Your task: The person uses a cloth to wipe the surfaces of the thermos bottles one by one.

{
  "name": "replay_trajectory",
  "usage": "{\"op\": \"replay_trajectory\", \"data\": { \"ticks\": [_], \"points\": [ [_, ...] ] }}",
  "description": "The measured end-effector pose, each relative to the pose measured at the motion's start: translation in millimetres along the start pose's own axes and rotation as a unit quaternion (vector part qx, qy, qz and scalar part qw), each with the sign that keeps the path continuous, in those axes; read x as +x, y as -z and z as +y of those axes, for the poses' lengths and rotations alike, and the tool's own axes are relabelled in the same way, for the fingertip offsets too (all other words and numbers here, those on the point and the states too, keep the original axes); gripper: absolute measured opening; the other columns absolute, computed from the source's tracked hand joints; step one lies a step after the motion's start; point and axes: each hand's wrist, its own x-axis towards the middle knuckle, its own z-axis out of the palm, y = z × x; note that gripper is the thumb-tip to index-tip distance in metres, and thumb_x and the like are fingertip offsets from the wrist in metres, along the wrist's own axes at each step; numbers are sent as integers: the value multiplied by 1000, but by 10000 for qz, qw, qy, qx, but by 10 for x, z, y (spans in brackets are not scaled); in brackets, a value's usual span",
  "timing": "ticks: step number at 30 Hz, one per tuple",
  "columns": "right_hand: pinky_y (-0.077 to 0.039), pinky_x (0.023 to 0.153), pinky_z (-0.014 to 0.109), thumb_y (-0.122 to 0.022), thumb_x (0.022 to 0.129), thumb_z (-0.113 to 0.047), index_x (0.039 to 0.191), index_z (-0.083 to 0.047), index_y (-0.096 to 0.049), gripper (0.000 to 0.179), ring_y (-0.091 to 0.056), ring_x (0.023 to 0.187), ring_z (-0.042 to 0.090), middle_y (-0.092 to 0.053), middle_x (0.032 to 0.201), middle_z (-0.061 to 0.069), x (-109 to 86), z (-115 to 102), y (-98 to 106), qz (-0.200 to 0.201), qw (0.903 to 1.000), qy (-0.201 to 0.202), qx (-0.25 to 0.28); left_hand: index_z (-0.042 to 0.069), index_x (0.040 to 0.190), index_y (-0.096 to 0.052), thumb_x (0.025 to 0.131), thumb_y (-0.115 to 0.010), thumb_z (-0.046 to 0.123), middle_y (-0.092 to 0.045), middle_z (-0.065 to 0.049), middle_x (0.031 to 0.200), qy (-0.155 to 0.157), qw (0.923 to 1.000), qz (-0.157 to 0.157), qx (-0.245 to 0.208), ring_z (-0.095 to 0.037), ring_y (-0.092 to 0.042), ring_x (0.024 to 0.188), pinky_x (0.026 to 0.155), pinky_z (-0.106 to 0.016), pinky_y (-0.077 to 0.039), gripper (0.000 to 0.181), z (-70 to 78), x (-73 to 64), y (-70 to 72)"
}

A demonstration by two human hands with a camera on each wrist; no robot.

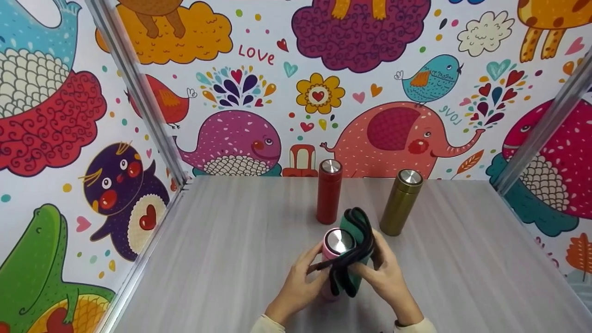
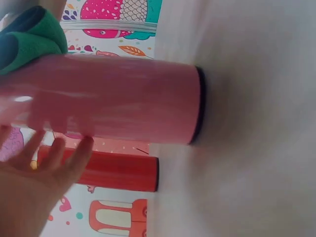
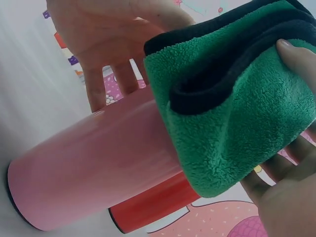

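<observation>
A pink thermos [image 1: 327, 250] with a shiny steel lid stands upright near the front of the table, its dark base edge showing in the left wrist view. My left hand [image 1: 298, 286] holds it from the left, fingertips along its side. On the right, my right hand [image 1: 389, 280] grips a folded green cloth [image 3: 252, 123] with black edging, thumb on the near face and fingers behind. The cloth lies against the upper right side of the pink thermos and hides part of it.
Behind the pink thermos stands a red thermos [image 1: 329, 196], with an olive-gold thermos [image 1: 400, 203] to its right. The grey table [image 1: 222, 259] meets cartoon-printed wall panels [image 1: 259, 92] at the back and sides, joined by metal corner posts [image 1: 148, 101].
</observation>
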Motion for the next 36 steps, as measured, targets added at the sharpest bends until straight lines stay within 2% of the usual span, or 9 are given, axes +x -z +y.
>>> {"op": "replay_trajectory", "data": {
  "ticks": [3, 6, 14, 18, 22, 28, 30, 33, 36],
  "points": [
    [-41, 105, 25, -77, 78, 12, 144, -4, -48, 74, -53, 126, 23, -54, 137, 16, -2, 35, 0, -47, 9999, -97, 29, 7, 151, -43, 100, -64, 22, -49, -6, 132, -197, 9997, 63, 125, -22, -50, 124, 96, -37, -52, 57, -1, 36, -14],
    [-40, 106, 26, -76, 80, 10, 146, -5, -45, 75, -50, 129, 24, -52, 141, 15, -37, 96, -4, -154, 9994, -290, 48, 4, 150, -44, 101, -61, 20, -49, -4, 129, -226, 9995, 25, 207, -20, -52, 120, 95, -37, -52, 54, 10, 58, -9],
    [-37, 108, 27, -80, 81, 2, 149, -14, -43, 79, -45, 135, 25, -49, 145, 8, -164, 275, -25, -255, 9960, -856, 52, 19, 153, -42, 101, -62, 24, -54, -1, 136, 370, 9992, 65, -126, -19, -56, 121, 98, -32, -49, 56, 80, 41, 1],
    [-36, 109, 26, -79, 80, 2, 150, -14, -42, 81, -43, 136, 25, -49, 146, 7, -206, 358, -34, -282, 9950, -949, 139, 15, 150, -45, 102, -60, 20, -56, -4, 138, 233, 9991, 92, -338, -22, -56, 124, 101, -36, -47, 50, 71, 46, 0],
    [-35, 109, 26, -81, 80, -1, 150, -14, -41, 81, -43, 137, 22, -49, 147, 6, -257, 447, -50, -265, 9926, -1181, 121, 12, 150, -44, 101, -61, 23, -57, -6, 138, 212, 9994, 66, -281, -22, -56, 126, 102, -37, -46, 52, 72, 60, -2],
    [-33, 109, 25, -81, 81, -4, 150, -9, -40, 81, -41, 137, 20, -46, 148, 10, -401, 597, -57, -392, 9872, -1546, -28, 19, 151, -34, 94, -72, 25, -60, -3, 134, 353, 9987, 71, -369, -20, -57, 124, 100, -37, -48, 70, 69, 69, -40],
    [-33, 110, 29, -81, 81, -6, 151, -8, -38, 82, -41, 137, 22, -45, 148, 12, -455, 650, -56, -521, 9841, -1695, -88, 21, 149, -32, 90, -77, 26, -61, 0, 133, 441, 9980, 91, -436, -18, -57, 123, 101, -38, -48, 74, 78, 73, -55],
    [-33, 111, 42, -80, 84, -11, 153, -7, -33, 83, -41, 136, 29, -43, 150, 15, -524, 731, -55, -772, 9787, -1896, -155, 22, 145, -33, 86, -82, 30, -61, 4, 131, 614, 9972, 161, -395, -15, -57, 122, 102, -39, -46, 77, 92, 79, -80],
    [-29, 111, 55, -80, 86, -13, 154, -6, -30, 85, -38, 137, 35, -40, 151, 17, -564, 778, -58, -922, 9747, -2033, -77, 18, 141, -35, 83, -84, 32, -61, 3, 127, 705, 9966, 273, -339, -16, -58, 120, 103, -41, -46, 77, 101, 83, -107]
  ]
}}
